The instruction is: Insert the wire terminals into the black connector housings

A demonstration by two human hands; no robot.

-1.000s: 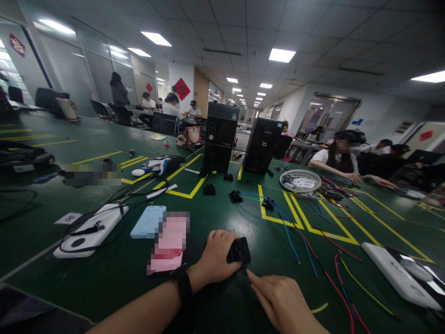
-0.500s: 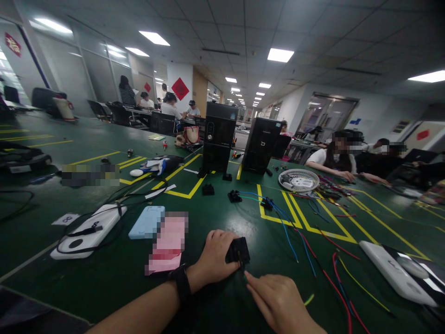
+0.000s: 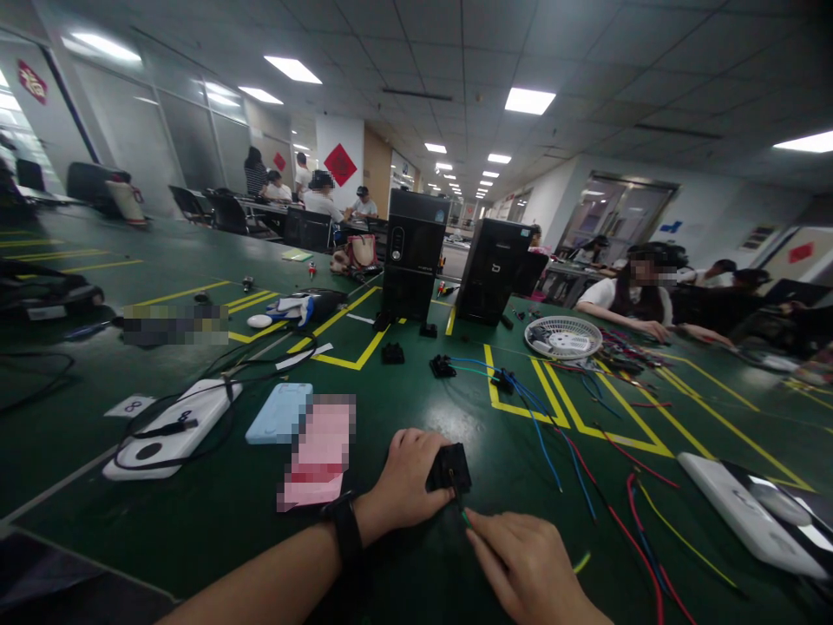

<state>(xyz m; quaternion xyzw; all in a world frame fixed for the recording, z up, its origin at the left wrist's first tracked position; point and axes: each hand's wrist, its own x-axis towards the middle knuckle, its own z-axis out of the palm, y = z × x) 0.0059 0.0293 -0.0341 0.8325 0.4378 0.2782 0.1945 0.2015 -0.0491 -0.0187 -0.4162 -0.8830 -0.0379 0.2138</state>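
Note:
A small black block (image 3: 458, 467) lies on the green table at the front middle. My left hand (image 3: 411, 476), with a black band on its wrist, grips the block from its left side. Just to the lower right, my right hand (image 3: 521, 555) pinches a thin, dark tool with a bit of green at the fingertips (image 3: 463, 514). The tool's narrow end reaches the near side of the block; its exact contact is too small to tell. Further forward sit similar black blocks, one bare (image 3: 392, 353) and one with blue and green wires (image 3: 443, 366).
To the left lie a pink packet (image 3: 324, 447), a light blue case (image 3: 279, 414) and a white device (image 3: 173, 430) with a black cable. Loose wires (image 3: 612, 508) and a white basket (image 3: 563, 337) are on the right. Two black towers (image 3: 414, 260) stand ahead; a person sits at the right.
The view has shifted slightly. My left hand keeps its grip on the block, and my right hand has drawn back a little with the tool, showing more green at the fingertips.

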